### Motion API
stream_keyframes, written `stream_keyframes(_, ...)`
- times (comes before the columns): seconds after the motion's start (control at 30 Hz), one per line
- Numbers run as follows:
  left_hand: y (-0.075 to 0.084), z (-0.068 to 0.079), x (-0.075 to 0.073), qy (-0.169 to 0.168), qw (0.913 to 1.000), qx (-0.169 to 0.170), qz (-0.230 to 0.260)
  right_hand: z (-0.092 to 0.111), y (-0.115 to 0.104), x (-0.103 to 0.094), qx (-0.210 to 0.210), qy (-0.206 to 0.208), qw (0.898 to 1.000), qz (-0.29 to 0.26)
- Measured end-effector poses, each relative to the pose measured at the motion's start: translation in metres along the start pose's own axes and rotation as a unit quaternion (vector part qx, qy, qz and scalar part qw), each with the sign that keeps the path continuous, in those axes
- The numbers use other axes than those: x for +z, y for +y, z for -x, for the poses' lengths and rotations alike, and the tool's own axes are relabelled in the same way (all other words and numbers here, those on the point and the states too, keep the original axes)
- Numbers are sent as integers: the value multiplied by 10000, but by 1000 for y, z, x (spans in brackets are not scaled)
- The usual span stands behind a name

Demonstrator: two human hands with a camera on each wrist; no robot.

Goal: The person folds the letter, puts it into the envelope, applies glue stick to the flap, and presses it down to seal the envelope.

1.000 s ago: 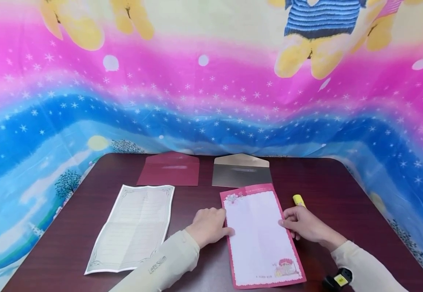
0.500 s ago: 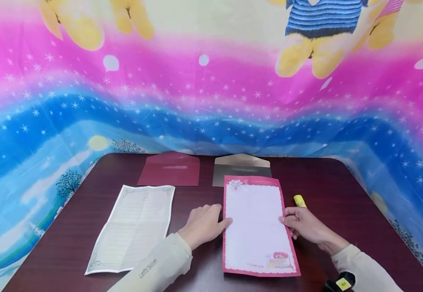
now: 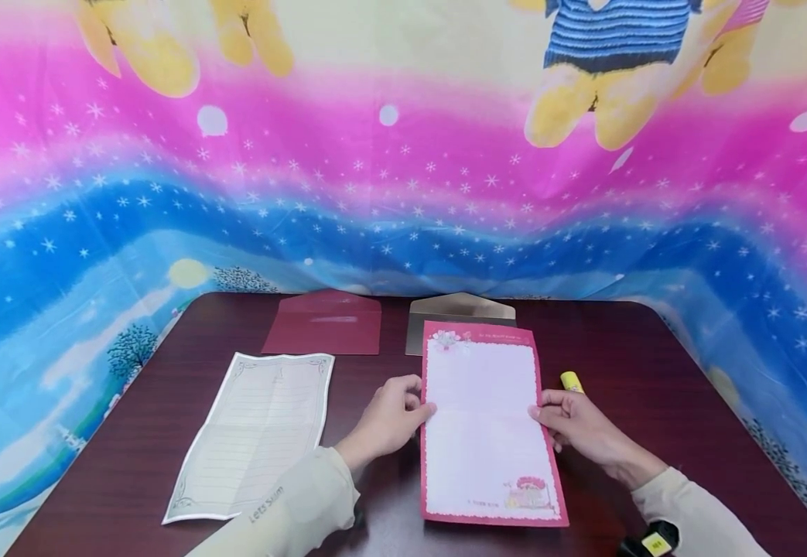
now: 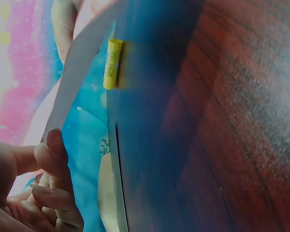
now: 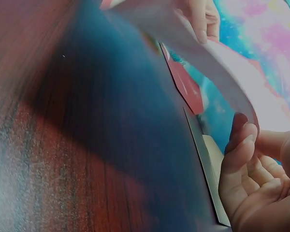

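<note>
A pink-bordered sheet of letter paper (image 3: 483, 433) is held up off the table, its white face toward me, with flower and house drawings at two corners. My left hand (image 3: 389, 414) pinches its left edge between thumb and curled fingers. At the opposite edge my right hand (image 3: 577, 424) pinches it the same way. Both wrist views show the sheet bowed above the tabletop, with the left fingertips (image 4: 55, 142) and right fingertips (image 5: 241, 133) at its edges. The sheet's top overlaps a dark grey envelope (image 3: 462, 307) with a beige open flap, hiding part of it.
On the left lies a creased, lined letter sheet (image 3: 257, 433) with an ornate border. A red envelope (image 3: 323, 329), flap open, sits at the back of the dark wood table (image 3: 605, 333). Beyond the right hand is a yellow glue stick (image 3: 570, 381). A printed cloth (image 3: 403, 170) hangs behind.
The pink-bordered sheet has risen and straightened, its top now over the grey envelope. The left fingers have curled in to pinch its edge. The right hand has barely moved.
</note>
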State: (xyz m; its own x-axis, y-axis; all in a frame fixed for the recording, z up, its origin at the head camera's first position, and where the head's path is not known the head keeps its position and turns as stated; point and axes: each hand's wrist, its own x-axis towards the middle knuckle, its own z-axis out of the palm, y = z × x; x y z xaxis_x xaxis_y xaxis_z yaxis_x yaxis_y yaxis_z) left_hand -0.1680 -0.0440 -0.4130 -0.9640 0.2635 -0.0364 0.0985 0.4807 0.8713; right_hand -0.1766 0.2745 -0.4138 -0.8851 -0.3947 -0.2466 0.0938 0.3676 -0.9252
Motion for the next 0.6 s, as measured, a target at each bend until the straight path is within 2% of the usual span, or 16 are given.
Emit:
stream_keyframes(0.1, 0, 2, -1, -80, 9986, -65, 513, 1, -3, 2, 2, -8, 10000, -23)
stream_keyframes(0.23, 0, 4, -4, -169, 9964, -102, 824, 2, -5, 3, -15, -52, 10000, 71)
stream_keyframes(0.4, -2, 8, -8, -445, 9914, 86, 1228, 3, -7, 4, -94, 2, 9998, 198)
stream_keyframes(0.6, -7, 11, -15, -599, 9836, 108, 1698, 0, -7, 7, -132, -99, 9998, -118)
